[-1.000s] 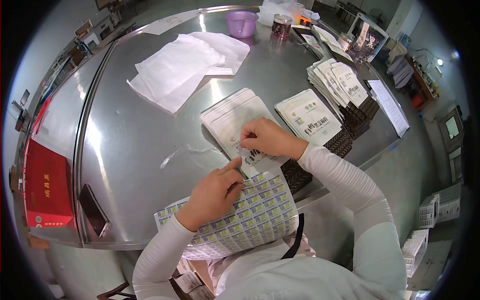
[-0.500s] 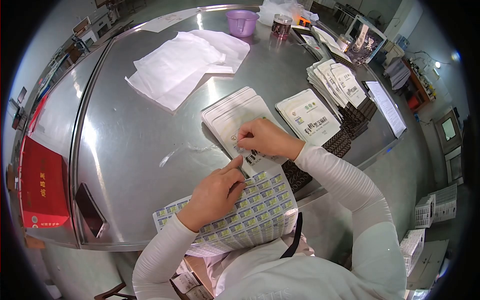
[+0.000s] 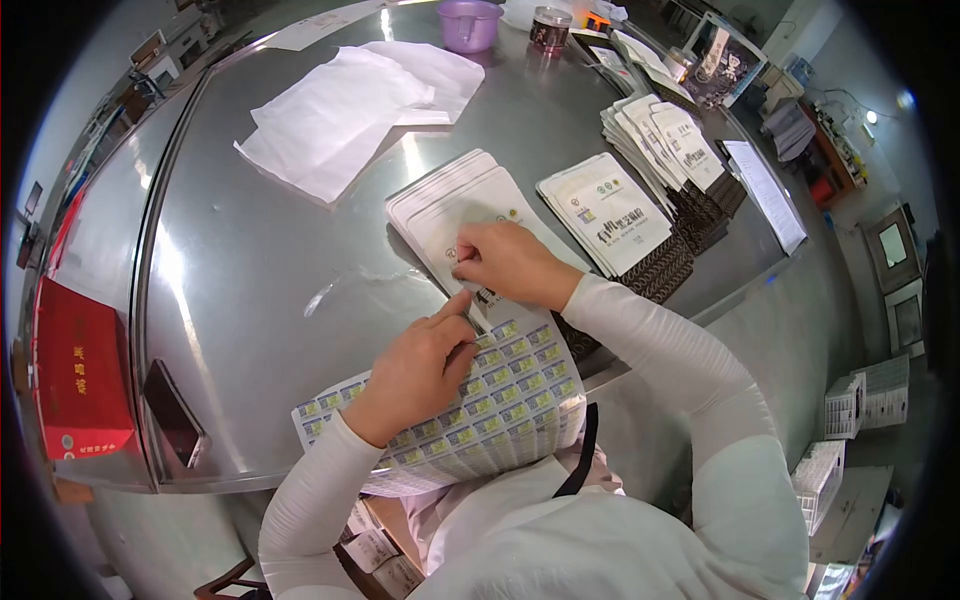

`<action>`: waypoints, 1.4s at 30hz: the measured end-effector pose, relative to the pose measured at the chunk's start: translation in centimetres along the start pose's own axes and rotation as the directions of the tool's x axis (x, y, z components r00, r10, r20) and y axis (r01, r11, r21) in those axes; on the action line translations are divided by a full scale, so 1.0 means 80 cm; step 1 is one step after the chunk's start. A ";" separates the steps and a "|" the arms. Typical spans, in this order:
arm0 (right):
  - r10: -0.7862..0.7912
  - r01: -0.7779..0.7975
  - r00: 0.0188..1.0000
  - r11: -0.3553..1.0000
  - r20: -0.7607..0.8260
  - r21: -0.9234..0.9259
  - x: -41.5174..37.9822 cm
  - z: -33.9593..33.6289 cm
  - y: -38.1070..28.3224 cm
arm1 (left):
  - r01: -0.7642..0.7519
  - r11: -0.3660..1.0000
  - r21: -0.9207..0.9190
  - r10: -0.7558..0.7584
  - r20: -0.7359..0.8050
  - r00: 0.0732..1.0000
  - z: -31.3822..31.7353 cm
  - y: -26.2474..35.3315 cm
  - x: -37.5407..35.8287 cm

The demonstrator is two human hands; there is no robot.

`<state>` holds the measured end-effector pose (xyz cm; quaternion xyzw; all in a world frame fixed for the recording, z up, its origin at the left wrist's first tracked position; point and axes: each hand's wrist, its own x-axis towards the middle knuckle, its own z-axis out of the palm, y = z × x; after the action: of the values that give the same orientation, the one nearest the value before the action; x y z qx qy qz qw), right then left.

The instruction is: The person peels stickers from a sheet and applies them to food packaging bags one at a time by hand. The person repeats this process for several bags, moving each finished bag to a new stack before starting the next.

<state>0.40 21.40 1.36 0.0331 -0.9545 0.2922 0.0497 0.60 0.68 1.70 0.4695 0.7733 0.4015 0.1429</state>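
A sheet of small blue and yellow-green stickers lies over the table's near edge. My left hand rests on it, index finger stretched toward the bags and the other fingers curled; what it grips, if anything, is hidden. Above it, my right hand is pinched over the front of the top bag in a pile of white printed bags. Whatever sits between its fingertips is too small to make out. To the right lies another pile of bags, with a small sticker on its top bag.
Fanned bags and a printed paper lie at the right. White sheets, a purple cup and a jar are farther back. A dark phone and a red bag are at the left.
The view has shifted slightly, so the table's things appear higher and a little more to the left. Both hands keep nearly the same pose over the bags and sticker sheet.
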 end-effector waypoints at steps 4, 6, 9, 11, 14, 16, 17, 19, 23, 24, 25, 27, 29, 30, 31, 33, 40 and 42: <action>0.211 -0.208 0.976 0.975 0.045 -0.077 -0.003 -0.018 -0.018 | 0.008 0.999 0.042 -0.007 -0.024 1.000 0.003 0.002 -0.002; 0.195 -0.210 0.972 0.972 -0.133 -0.105 -0.013 -0.018 -0.006 | -0.014 0.998 0.066 0.016 -0.027 1.000 0.004 0.000 -0.002; 0.246 -0.286 0.941 0.945 -0.231 -0.160 -0.019 -0.032 0.015 | -0.022 0.995 0.102 0.025 -0.029 0.999 0.002 0.002 0.000; 0.305 -0.358 0.917 0.913 -0.257 -0.195 -0.023 -0.037 0.019 | -0.020 0.994 0.107 0.023 -0.032 0.999 0.004 0.003 0.000; 0.341 -0.373 0.920 0.914 -0.194 -0.163 -0.021 -0.032 0.026 | -0.010 0.996 0.092 0.013 -0.032 0.999 0.003 0.001 0.000; 0.284 -0.329 0.924 0.931 -0.257 -0.155 -0.025 -0.030 0.024 | 0.020 0.997 0.076 -0.019 -0.017 1.000 0.002 0.001 0.001; 0.256 -0.308 0.923 0.939 -0.288 -0.153 -0.028 -0.028 0.024 | 0.021 0.997 0.073 -0.019 -0.020 1.000 0.003 0.000 0.000; 0.099 -0.205 0.872 0.963 -0.479 -0.174 -0.030 -0.014 0.036 | 0.022 0.997 0.068 -0.021 -0.020 1.000 0.004 -0.002 0.000; 0.278 -0.098 0.892 0.889 -0.358 0.447 -0.024 -0.024 0.053 | 0.011 1.000 0.016 -0.011 -0.025 1.000 0.004 -0.001 -0.001; 0.267 -0.075 0.894 0.881 -0.359 0.467 -0.026 -0.029 0.052 | -0.013 1.000 -0.022 0.012 -0.041 0.999 0.004 -0.002 -0.002; 0.253 -0.050 0.897 0.873 -0.363 0.485 -0.027 -0.038 0.050 | -0.039 0.997 -0.059 0.036 -0.060 0.998 0.004 -0.002 -0.002; 0.245 -0.013 0.896 0.848 -0.370 0.530 -0.026 -0.061 0.060 | -0.056 0.993 -0.101 0.044 -0.112 0.993 0.000 0.003 -0.005; 0.265 0.006 0.891 0.805 -0.369 0.594 -0.024 -0.098 0.091 | 0.042 0.990 -0.137 -0.056 -0.094 0.994 -0.008 0.014 -0.009; 0.302 -0.049 0.882 0.822 -0.362 0.567 -0.022 -0.117 0.113 | 0.148 0.978 -0.147 -0.157 -0.052 0.986 -0.015 0.021 -0.010; 0.337 -0.105 0.873 0.836 -0.353 0.539 -0.019 -0.132 0.135 | 0.255 0.955 -0.152 -0.260 -0.011 0.966 -0.019 0.024 -0.011; 0.245 -0.243 0.837 0.968 -0.489 0.070 -0.019 -0.152 0.158 | 0.180 0.972 -0.152 -0.193 -0.073 0.979 -0.018 0.018 -0.011; -0.134 0.146 0.989 0.950 -0.061 0.274 -0.052 -0.081 0.023 | 0.170 0.972 -0.165 -0.187 -0.095 0.978 -0.016 0.013 -0.011; -0.271 0.249 0.960 0.942 0.073 0.225 -0.065 -0.072 -0.009 | 0.179 0.970 -0.164 -0.197 -0.096 0.976 -0.018 0.013 -0.011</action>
<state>6.09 24.17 5.91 0.1790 -0.9060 0.3819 0.0347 0.82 -0.54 3.26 0.3584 0.7876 0.4705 0.1730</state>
